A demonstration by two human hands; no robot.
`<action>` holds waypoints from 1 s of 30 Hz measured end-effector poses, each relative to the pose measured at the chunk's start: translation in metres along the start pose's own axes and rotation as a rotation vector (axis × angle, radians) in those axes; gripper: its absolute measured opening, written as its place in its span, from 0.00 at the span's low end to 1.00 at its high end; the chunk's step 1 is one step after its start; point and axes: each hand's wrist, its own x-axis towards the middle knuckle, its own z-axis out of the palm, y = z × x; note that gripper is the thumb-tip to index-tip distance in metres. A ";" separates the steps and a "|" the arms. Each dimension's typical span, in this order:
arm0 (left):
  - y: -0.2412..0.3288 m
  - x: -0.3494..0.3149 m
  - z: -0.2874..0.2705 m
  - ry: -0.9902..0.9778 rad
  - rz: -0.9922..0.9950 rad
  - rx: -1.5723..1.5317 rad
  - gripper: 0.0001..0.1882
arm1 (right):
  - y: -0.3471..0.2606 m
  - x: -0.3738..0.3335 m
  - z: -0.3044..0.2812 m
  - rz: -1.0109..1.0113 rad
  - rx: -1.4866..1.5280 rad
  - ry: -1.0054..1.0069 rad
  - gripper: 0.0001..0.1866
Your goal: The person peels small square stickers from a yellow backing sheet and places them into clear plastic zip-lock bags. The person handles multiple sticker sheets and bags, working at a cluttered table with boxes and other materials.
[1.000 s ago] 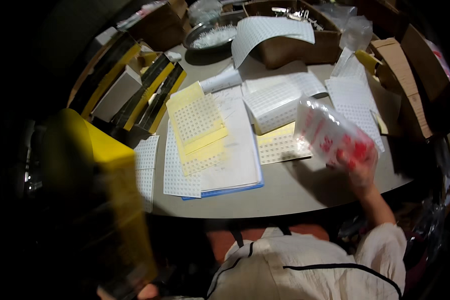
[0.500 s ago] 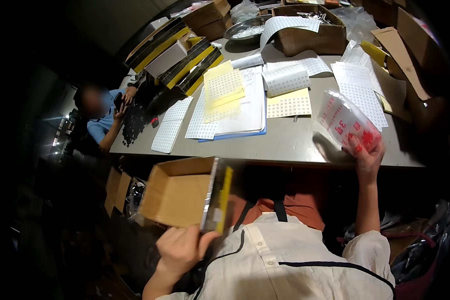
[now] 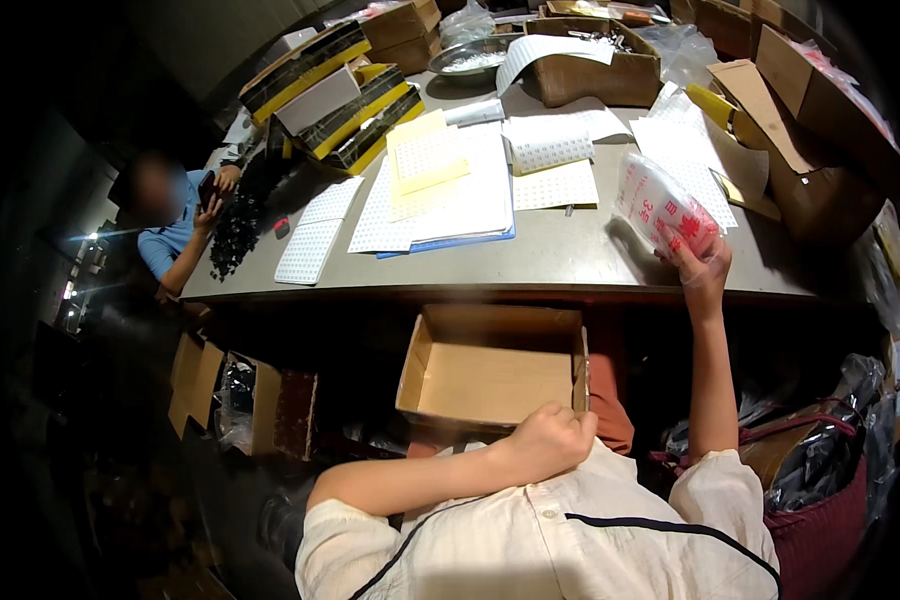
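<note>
At lap (image 3: pixel 611 395), box (image 3: pixel 498 382) mouth-up, long axis crosswise

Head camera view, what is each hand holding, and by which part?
The left hand grips the open cardboard box at its near right corner. The right hand holds the clear plastic bag with red print by its near end.

In front of me stretches a grey desk (image 3: pixel 570 255), its smooth top catching a pale sheen and the space beneath its near edge deep in shadow. Beyond it, to my left, I see a dim greyish wall (image 3: pixel 185 60). Small white lights (image 3: pixel 94 237) glare farther left, amid near blackness.
</note>
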 end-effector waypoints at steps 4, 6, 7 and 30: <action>-0.002 0.012 0.009 -0.293 -0.092 -0.337 0.16 | -0.009 0.003 -0.001 0.070 0.025 0.038 0.16; -0.015 0.019 0.008 -0.420 -0.166 -0.574 0.15 | -0.015 0.004 0.000 0.118 0.068 0.041 0.18; -0.024 0.023 -0.002 -0.484 -0.212 -0.684 0.15 | -0.017 0.004 0.002 0.155 0.092 -0.006 0.20; -0.199 -0.072 -0.107 0.820 -0.928 -1.130 0.07 | -0.068 -0.030 0.039 0.506 0.766 -0.261 0.32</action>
